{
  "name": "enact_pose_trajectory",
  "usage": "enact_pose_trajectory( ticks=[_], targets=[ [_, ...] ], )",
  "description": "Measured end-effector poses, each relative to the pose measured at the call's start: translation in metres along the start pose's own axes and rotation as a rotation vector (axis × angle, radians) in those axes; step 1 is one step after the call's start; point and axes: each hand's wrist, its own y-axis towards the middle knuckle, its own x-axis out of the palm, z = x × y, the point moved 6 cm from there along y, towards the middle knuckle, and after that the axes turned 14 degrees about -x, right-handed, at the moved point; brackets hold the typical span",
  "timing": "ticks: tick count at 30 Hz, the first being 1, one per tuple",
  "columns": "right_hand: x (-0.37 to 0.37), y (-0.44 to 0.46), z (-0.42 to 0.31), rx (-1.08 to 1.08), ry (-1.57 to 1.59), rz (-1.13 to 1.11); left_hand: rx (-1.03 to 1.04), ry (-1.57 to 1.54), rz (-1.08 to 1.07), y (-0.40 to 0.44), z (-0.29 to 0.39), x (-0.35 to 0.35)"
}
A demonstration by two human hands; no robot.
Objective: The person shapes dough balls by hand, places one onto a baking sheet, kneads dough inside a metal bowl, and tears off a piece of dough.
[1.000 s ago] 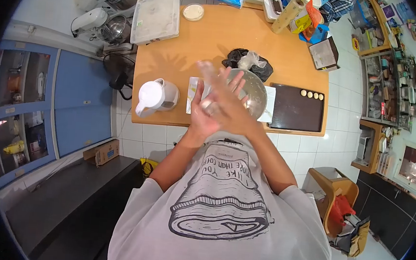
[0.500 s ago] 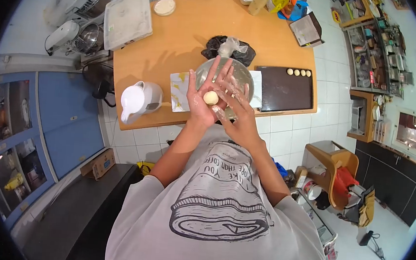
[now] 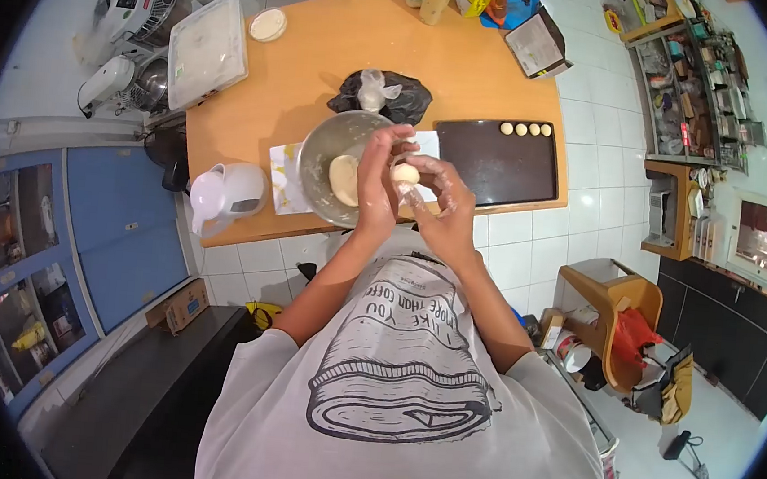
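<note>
My right hand [image 3: 448, 216] pinches a small, pale dough ball [image 3: 405, 175] between its thumb and fingers. Close beside the ball, my left hand [image 3: 376, 189] is turned edge-up with its fingers stretched out; the palm faces the ball. Flour or dough sticks to both hands. Under and to the left of them, a metal mixing bowl [image 3: 315, 149] holds a larger lump of dough [image 3: 344, 181]. On the right lies a dark baking tray [image 3: 494, 169] with several dough balls [image 3: 521, 130] in a row along its far edge.
A white jug [image 3: 225, 193] stands at the table's left front, by a stained paper sheet [image 3: 287, 182]. Behind the bowl sits a black plastic bag [image 3: 405, 102]. A lidded plastic box [image 3: 209, 50], a round tub [image 3: 268, 24] and an opened carton [image 3: 540, 46] are farther back.
The ball has gone from my open left palm into my right fingertips. My left hand has turned onto its edge. The view has shifted, showing more of the bowl and its dough.
</note>
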Motion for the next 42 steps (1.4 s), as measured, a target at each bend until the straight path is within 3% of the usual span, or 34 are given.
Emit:
enact_pose_trajectory(
  ticks=[4, 10, 16, 23, 27, 29, 34, 37, 42],
  targets=[
    [-0.072, 0.011, 0.014, 0.068, -0.041, 0.102, 0.106, 0.393, -0.037, 0.008, -0.019, 0.050],
    [-0.173, -0.001, 0.067, 0.170, -0.128, -0.076, -0.098, 0.524, -0.003, 0.048, -0.110, 0.077],
    [-0.243, -0.044, 0.164, 0.435, -0.052, 0.038, -0.237, 0.569, 0.080, 0.091, -0.204, 0.070],
    [-0.257, -0.074, 0.277, 0.762, 0.393, 0.302, -0.278, 0.635, 0.195, 0.155, -0.278, 0.028],
    [-0.252, -0.073, 0.318, 0.867, 0.496, 0.444, -0.275, 0.804, 0.190, 0.193, -0.284, 0.015],
    [-0.249, -0.068, 0.335, 0.847, 0.476, 0.459, -0.234, 1.005, 0.199, 0.207, -0.277, 0.014],
    [-0.247, -0.057, 0.352, 0.839, 0.468, 0.539, -0.102, 1.171, 0.183, 0.233, -0.276, 0.011],
    [-0.248, -0.051, 0.357, 0.822, 0.433, 0.547, -0.263, 1.105, 0.179, 0.241, -0.283, 0.005],
    [-0.248, -0.047, 0.363, 0.797, 0.463, 0.621, -0.236, 1.128, 0.133, 0.253, -0.291, 0.000]
  ],
)
